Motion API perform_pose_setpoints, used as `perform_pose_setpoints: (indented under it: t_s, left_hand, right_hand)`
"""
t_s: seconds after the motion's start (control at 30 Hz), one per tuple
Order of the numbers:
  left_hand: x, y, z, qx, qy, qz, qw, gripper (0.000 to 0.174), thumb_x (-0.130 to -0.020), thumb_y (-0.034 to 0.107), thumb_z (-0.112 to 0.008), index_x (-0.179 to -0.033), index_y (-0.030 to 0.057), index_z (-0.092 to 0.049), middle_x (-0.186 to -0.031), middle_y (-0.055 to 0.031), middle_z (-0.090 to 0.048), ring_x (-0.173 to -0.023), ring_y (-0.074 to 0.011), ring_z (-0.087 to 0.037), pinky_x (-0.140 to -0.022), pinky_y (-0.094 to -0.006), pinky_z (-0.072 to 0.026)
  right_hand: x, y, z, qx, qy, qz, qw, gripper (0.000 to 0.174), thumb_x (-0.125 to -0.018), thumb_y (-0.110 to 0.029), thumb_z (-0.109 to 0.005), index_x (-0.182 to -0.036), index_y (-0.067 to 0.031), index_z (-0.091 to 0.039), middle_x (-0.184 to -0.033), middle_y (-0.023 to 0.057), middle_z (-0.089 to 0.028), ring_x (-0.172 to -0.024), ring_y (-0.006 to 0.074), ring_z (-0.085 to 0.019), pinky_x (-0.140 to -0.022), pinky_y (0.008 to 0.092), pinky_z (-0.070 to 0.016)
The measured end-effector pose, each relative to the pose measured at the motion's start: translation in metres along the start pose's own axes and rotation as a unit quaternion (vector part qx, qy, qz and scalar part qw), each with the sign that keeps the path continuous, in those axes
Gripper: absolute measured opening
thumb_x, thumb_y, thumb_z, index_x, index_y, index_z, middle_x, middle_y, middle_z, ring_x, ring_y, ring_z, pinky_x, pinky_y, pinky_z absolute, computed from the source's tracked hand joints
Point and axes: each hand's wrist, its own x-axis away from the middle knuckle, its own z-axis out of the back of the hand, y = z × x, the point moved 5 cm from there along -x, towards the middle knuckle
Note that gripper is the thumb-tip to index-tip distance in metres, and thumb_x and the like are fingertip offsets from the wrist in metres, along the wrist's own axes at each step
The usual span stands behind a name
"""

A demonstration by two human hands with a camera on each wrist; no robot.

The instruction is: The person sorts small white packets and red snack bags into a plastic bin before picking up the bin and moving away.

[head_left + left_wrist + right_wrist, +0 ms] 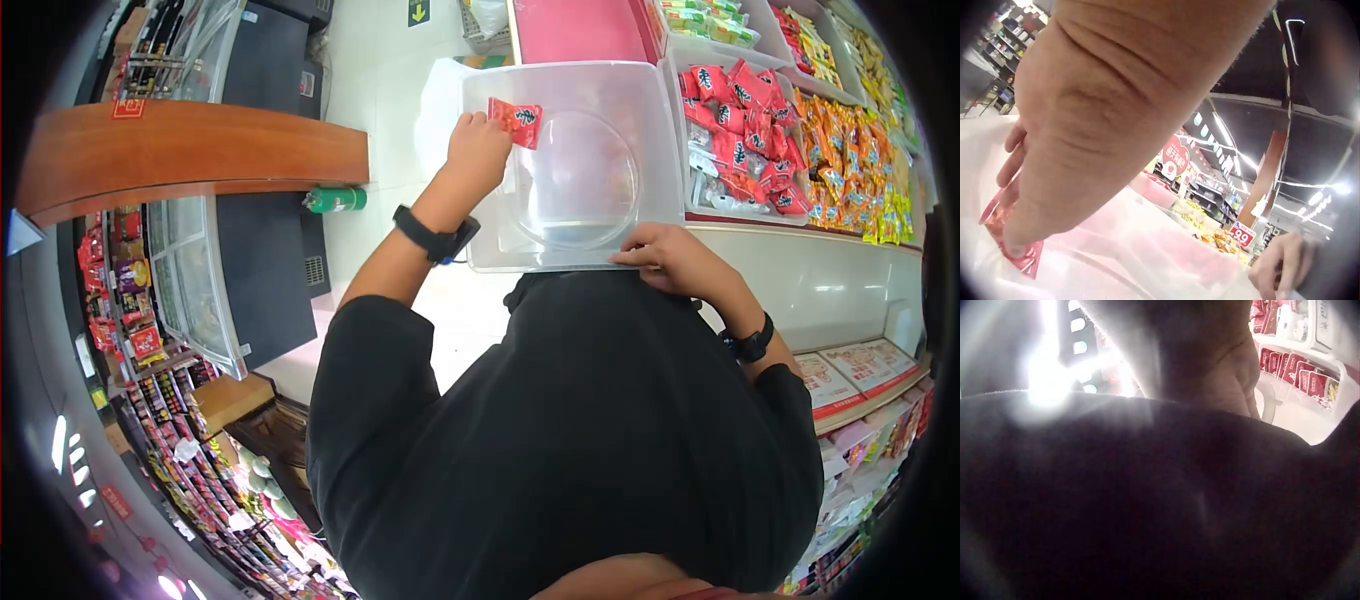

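My left hand [480, 150] pinches a small red snack packet [523, 124] with dark lettering, over the far left part of a clear plastic bin [655, 150]. In the left wrist view the packet [1022, 253] shows between thumb and fingers, partly hidden by the hand. The bin stands in front of my body, its bottom bare and see-through. At the near right corner my right hand [665, 258] grips the bin's rim, fingers bent over the edge. Dark cloth fills most of the right wrist view and hides the fingers there.
To the right, a display bin holds many red packets [745, 130], beside orange packets [850, 165] and yellow ones. A pink surface [580, 30] lies beyond the clear bin. On the left are a wooden counter [200, 150] and a green bottle [336, 200] on the floor.
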Motion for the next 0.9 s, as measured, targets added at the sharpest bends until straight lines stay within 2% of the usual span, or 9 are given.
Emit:
perform_pose_setpoints:
  t_s: [0.07,0.2,0.27,0.33,0.4,0.53,0.67,0.73,0.9]
  left_hand:
    - [0.013,-0.007,0.019,0.043,0.195,-0.004,0.980,0.032,-0.068,0.008,-0.067,-0.098,0.0017,-0.062,-0.107,-0.0165,-0.058,-0.105,-0.0272,-0.052,-0.091,-0.0422,-0.0394]
    - [0.040,-0.028,0.012,0.083,0.257,0.161,0.949,0.071,-0.075,0.015,-0.065,-0.137,0.0001,-0.033,-0.124,-0.0232,-0.051,-0.118,-0.0348,-0.046,-0.101,-0.0454,-0.0347]
    - [0.052,-0.042,-0.042,0.504,0.081,0.315,0.800,0.067,-0.080,0.015,-0.060,-0.139,-0.0007,-0.032,-0.130,-0.0242,-0.047,-0.119,-0.0370,-0.046,-0.098,-0.0432,-0.0384]
    - [0.057,-0.035,-0.071,0.608,0.033,0.268,0.747,0.062,-0.084,0.011,-0.054,-0.140,-0.0008,-0.029,-0.137,-0.0238,-0.042,-0.123,-0.0340,-0.045,-0.096,-0.0380,-0.0418]
    - [0.070,-0.007,-0.072,0.770,0.043,0.282,0.570,0.060,-0.086,0.005,-0.049,-0.142,0.0007,-0.027,-0.140,-0.0203,-0.040,-0.125,-0.0287,-0.043,-0.097,-0.0365,-0.0403]
    - [0.076,0.007,-0.080,0.794,0.079,0.283,0.532,0.060,-0.087,0.000,-0.044,-0.144,0.0080,-0.027,-0.143,-0.0209,-0.035,-0.119,-0.0292,-0.047,-0.093,-0.0377,-0.0434]
    - [0.076,0.014,-0.070,0.809,0.076,0.253,0.525,0.070,-0.080,-0.005,-0.040,-0.147,0.0090,-0.021,-0.147,-0.0202,-0.029,-0.126,-0.0329,-0.041,-0.093,-0.0358,-0.0414]
    - [0.074,0.019,-0.065,0.813,0.072,0.239,0.526,0.072,-0.079,-0.005,-0.040,-0.147,0.0091,-0.020,-0.148,-0.0201,-0.027,-0.128,-0.0336,-0.040,-0.092,-0.0344,-0.0412]
    - [0.071,0.033,-0.050,0.830,0.042,0.216,0.512,0.076,-0.076,-0.006,-0.039,-0.147,0.0069,-0.017,-0.149,-0.0191,-0.025,-0.130,-0.0335,-0.037,-0.088,-0.0297,-0.0408]
  right_hand:
    - [0.001,0.001,0.001,-0.008,0.008,0.003,1.000,0.039,-0.065,0.001,-0.062,-0.103,-0.0085,-0.068,-0.097,0.0102,-0.063,-0.089,0.0283,-0.060,-0.077,0.0366,-0.0497]
    - [0.004,0.005,0.003,-0.005,0.009,0.006,1.000,0.042,-0.064,0.000,-0.063,-0.104,-0.0098,-0.068,-0.097,0.0101,-0.063,-0.089,0.0283,-0.060,-0.077,0.0368,-0.0497]
    - [0.002,0.004,0.004,0.004,0.001,0.032,0.999,0.039,-0.069,-0.004,-0.066,-0.107,-0.0093,-0.066,-0.095,0.0095,-0.063,-0.088,0.0275,-0.060,-0.077,0.0357,-0.0499]
    - [-0.003,0.003,0.015,-0.050,-0.055,0.004,0.997,0.037,-0.073,-0.007,-0.067,-0.109,-0.0083,-0.065,-0.096,0.0084,-0.063,-0.089,0.0252,-0.060,-0.078,0.0349,-0.0499]
    - [-0.008,0.004,0.031,-0.103,-0.114,-0.028,0.988,0.035,-0.076,-0.011,-0.068,-0.111,-0.0074,-0.064,-0.098,0.0074,-0.064,-0.090,0.0228,-0.061,-0.078,0.0340,-0.0499]
    - [-0.051,0.008,0.077,-0.204,-0.124,-0.049,0.970,0.041,-0.081,-0.015,-0.068,-0.119,-0.0054,-0.059,-0.107,0.0067,-0.063,-0.094,0.0171,-0.061,-0.084,0.0300,-0.0484]
    - [-0.122,0.017,0.065,-0.091,-0.090,-0.027,0.991,0.043,-0.082,-0.020,-0.067,-0.121,-0.0062,-0.056,-0.118,0.0122,-0.057,-0.106,0.0218,-0.056,-0.087,0.0357,-0.0483]
    - [-0.145,0.056,0.034,0.097,-0.092,0.063,0.989,0.046,-0.082,-0.013,-0.062,-0.126,-0.0103,-0.051,-0.130,0.0121,-0.047,-0.115,0.0281,-0.050,-0.087,0.0339,-0.0493]
    - [-0.173,0.068,-0.013,0.297,-0.054,0.001,0.953,0.052,-0.081,-0.010,-0.061,-0.131,-0.0125,-0.046,-0.126,0.0161,-0.048,-0.113,0.0352,-0.048,-0.089,0.0376,-0.0478]
